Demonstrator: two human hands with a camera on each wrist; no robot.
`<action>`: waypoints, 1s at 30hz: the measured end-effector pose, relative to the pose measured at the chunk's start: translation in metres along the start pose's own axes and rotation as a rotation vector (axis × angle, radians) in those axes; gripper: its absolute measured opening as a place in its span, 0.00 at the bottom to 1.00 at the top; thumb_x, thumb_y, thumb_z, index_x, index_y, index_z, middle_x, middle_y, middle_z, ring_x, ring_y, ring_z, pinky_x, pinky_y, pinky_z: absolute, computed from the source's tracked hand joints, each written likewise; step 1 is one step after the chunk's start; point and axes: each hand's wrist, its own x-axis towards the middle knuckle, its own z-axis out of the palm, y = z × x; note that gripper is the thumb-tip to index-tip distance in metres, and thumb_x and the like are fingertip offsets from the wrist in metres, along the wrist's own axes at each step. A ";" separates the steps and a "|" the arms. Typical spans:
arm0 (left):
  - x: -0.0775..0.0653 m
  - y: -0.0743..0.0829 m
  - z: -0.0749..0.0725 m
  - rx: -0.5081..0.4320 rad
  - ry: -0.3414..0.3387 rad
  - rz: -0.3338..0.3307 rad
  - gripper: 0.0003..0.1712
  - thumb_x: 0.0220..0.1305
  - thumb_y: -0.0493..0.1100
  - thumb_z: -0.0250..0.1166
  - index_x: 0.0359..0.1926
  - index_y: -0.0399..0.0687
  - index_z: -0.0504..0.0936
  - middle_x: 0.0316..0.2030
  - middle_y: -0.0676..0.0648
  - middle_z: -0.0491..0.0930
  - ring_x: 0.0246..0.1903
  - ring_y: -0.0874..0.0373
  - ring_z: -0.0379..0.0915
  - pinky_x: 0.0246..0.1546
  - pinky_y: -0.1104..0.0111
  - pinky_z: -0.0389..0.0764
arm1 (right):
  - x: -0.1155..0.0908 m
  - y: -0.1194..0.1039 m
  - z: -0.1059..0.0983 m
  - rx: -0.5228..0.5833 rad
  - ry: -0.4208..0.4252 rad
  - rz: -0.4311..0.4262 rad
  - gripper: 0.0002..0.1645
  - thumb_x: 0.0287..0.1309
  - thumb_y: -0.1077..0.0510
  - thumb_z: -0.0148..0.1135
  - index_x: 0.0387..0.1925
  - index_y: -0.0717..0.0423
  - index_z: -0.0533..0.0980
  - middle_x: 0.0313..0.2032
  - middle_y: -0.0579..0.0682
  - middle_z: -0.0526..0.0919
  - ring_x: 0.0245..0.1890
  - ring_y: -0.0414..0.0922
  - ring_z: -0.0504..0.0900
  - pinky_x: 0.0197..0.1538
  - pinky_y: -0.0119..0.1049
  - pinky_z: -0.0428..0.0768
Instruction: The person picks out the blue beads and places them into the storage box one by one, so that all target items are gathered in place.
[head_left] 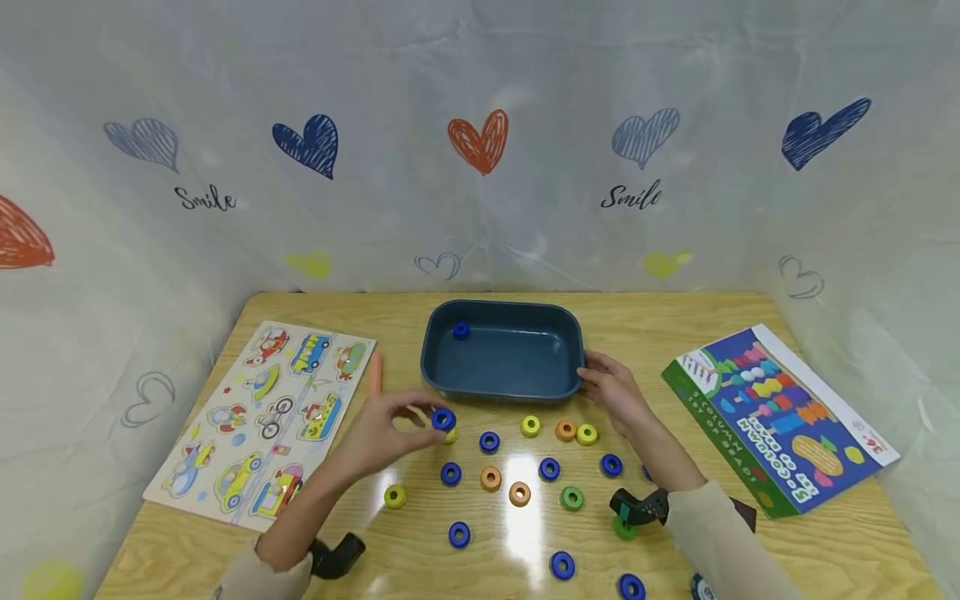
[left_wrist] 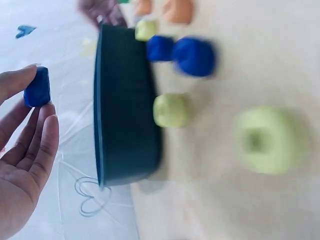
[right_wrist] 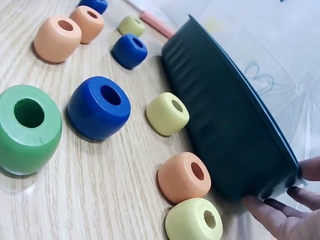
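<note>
My left hand [head_left: 390, 429] pinches a blue bead [head_left: 443, 419] between thumb and fingertips, just in front of the near left corner of a dark teal basin [head_left: 502, 394]. In the left wrist view the same blue bead [left_wrist: 37, 87] appears side-on, level with the rim. One blue bead [head_left: 461, 330] lies inside the basin at its left end. My right hand [head_left: 611, 385] grips the basin's right end, fingertips at the rim and lower wall in the right wrist view. Before the basin lie scattered beads, among them a yellow bead [head_left: 531, 426], an orange bead [head_left: 566, 430] and a green bead [head_left: 572, 498].
A wooden picture puzzle board [head_left: 262, 417] lies at the left, with an orange stick [head_left: 376, 373] beside it. To the right is a blue and green toy box [head_left: 780, 417]. Several more blue beads, such as this blue bead [head_left: 562, 565], spread toward the near table edge.
</note>
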 end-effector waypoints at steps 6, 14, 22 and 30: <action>0.061 -0.029 -0.005 0.084 0.016 -0.056 0.17 0.50 0.38 0.72 0.44 0.44 0.82 0.39 0.49 0.78 0.36 0.51 0.76 0.35 0.62 0.80 | -0.002 0.000 0.001 0.009 -0.004 -0.010 0.31 0.66 0.64 0.46 0.67 0.67 0.52 0.65 0.65 0.57 0.60 0.58 0.63 0.58 0.47 0.69; 0.108 -0.047 -0.010 0.188 0.064 -0.142 0.17 0.50 0.37 0.72 0.43 0.42 0.82 0.38 0.47 0.79 0.35 0.54 0.75 0.32 0.66 0.79 | -0.001 0.002 0.004 -0.004 0.004 -0.063 0.29 0.67 0.65 0.44 0.66 0.69 0.53 0.64 0.66 0.57 0.60 0.59 0.64 0.57 0.47 0.70; 0.119 -0.044 -0.007 0.142 0.086 -0.167 0.21 0.51 0.39 0.72 0.48 0.40 0.80 0.42 0.45 0.80 0.40 0.50 0.75 0.38 0.63 0.78 | -0.002 0.001 0.007 -0.023 0.010 -0.071 0.28 0.68 0.65 0.42 0.67 0.68 0.52 0.63 0.66 0.58 0.60 0.58 0.64 0.58 0.47 0.69; 0.110 -0.045 -0.008 0.135 0.103 -0.151 0.19 0.50 0.39 0.72 0.45 0.42 0.81 0.40 0.47 0.80 0.38 0.54 0.74 0.36 0.64 0.77 | -0.002 0.001 0.008 -0.023 -0.002 -0.077 0.28 0.68 0.66 0.41 0.67 0.68 0.52 0.64 0.66 0.58 0.60 0.58 0.64 0.58 0.48 0.68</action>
